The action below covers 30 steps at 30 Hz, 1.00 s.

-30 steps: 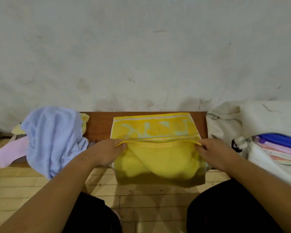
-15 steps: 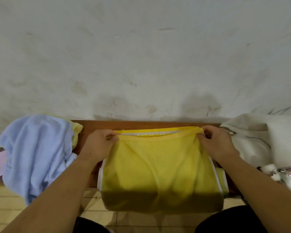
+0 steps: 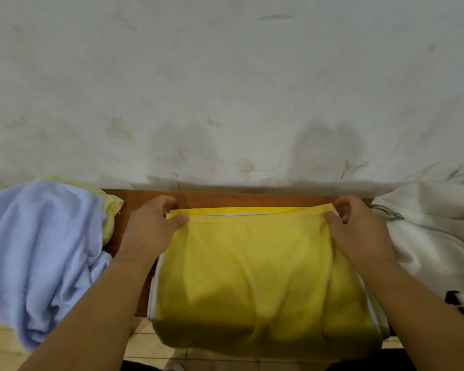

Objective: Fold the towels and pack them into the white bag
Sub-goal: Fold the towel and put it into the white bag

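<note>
A yellow towel [image 3: 257,269] lies folded over on the brown wooden bench [image 3: 225,198], its near fold hanging past the front edge. My left hand [image 3: 152,226] pinches the towel's far left corner. My right hand [image 3: 356,228] pinches the far right corner. Both corners sit at the far edge of the lower layer, close to the wall. The white bag [image 3: 434,231] lies at the right end of the bench, its zipper showing beside my right hand. Its inside is out of view.
A crumpled light blue towel [image 3: 40,250] is heaped on the bench's left end, over a pale yellow cloth [image 3: 110,210]. A stained white wall [image 3: 225,89] rises right behind the bench. Pale tiled floor [image 3: 150,349] shows below the front edge.
Both hands carried the towel's near edge away from me across the bench to the far edge, covering the patterned band. The view shifted, so the bag's opening left the frame.
</note>
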### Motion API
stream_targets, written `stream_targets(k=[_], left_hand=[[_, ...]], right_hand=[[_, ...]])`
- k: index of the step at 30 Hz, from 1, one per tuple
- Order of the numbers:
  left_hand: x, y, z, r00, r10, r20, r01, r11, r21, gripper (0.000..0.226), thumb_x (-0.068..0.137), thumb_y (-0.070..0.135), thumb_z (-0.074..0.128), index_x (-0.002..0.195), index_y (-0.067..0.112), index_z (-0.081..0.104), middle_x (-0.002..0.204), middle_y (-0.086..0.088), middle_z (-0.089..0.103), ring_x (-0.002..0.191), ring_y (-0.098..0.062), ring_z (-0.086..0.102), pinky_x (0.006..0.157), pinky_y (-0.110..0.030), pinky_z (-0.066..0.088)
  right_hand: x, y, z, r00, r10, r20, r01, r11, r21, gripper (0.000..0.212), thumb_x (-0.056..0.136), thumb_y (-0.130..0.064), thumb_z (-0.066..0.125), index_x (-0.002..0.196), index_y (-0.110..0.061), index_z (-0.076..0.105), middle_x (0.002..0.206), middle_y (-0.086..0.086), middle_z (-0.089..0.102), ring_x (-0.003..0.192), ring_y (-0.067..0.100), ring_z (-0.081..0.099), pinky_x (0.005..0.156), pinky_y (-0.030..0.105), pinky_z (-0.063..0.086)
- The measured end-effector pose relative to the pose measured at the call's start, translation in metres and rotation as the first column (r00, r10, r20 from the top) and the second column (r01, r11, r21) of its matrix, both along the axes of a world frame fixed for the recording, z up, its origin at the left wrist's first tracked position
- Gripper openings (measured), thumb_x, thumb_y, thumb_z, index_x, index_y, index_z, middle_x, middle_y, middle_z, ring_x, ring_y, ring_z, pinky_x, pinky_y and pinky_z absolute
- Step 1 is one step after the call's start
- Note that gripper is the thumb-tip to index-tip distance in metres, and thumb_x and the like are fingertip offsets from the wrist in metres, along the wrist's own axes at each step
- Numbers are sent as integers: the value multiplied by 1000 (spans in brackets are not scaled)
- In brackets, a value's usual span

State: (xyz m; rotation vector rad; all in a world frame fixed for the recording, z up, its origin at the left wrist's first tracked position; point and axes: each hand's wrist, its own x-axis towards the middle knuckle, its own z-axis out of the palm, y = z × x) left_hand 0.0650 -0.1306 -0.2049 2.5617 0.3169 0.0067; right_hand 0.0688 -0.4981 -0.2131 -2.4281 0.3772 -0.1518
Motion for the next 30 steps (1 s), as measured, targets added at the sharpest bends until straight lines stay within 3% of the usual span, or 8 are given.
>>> stream_targets(k=[3,8,10,13,15,20,24,30], left_hand=[[1,3,6,995,-42,-94,43,999,7,41,91,39,72,128,24,63,123,1,65,109,-15,59,83,-26,43],[-3,-3,9,994,-25,-107,30,999,40,16,89,39,73,97,30,63,111,0,52,85,-9,52,73,-26,40],[-4,-4,10,996,-38,-76,40,999,32,17,86,37,76,90,29,62,106,1,52,84,-10,53,74,-27,40],[-4,0,12,998,-57,-11,56,998,-31,21,83,33,80,84,26,60,90,2,64,80,-14,58,63,-27,42],[-5,5,13,998,-64,11,64,995,-82,20,84,33,79,82,26,61,87,4,66,78,-13,59,62,-27,42],[-5,17,14,996,-88,-23,83,985,-152,12,82,33,82,87,33,71,94,13,72,94,-3,64,81,-30,52],[-7,21,16,979,-154,-134,118,964,-239,17,83,26,82,96,33,74,95,13,74,92,-1,68,75,-18,48],[-5,16,15,993,-104,-64,94,985,-142,10,83,30,81,84,30,71,89,12,71,87,-4,64,69,-21,45]], right_hand=[[1,-1,0,999,5,-52,-7,999,-36,23,97,-32,63,115,-18,65,91,-2,67,93,26,63,77,32,44],[0,-4,1,996,52,-68,-56,997,-58,11,95,-26,67,101,-18,62,106,10,61,91,24,56,80,32,41],[-4,-5,3,997,61,-44,-61,998,-20,9,96,-24,65,102,-20,59,103,4,60,90,22,56,80,32,41],[-9,-7,6,998,56,6,-56,992,111,11,98,-19,61,107,-24,58,89,-10,61,80,14,57,68,30,38],[-12,-8,9,997,75,34,-80,982,174,18,99,-16,60,108,-32,60,88,-10,63,80,7,60,63,25,40],[-11,-12,6,995,85,60,-94,978,185,18,97,-19,64,93,-36,69,84,-13,67,79,1,61,66,19,43],[-9,-12,6,999,43,28,-48,980,192,15,93,-19,65,85,-32,66,83,-11,67,81,9,63,65,26,47],[-9,-9,9,999,48,18,-50,981,188,9,90,-24,67,82,-28,65,80,-10,68,78,12,63,64,29,48]])
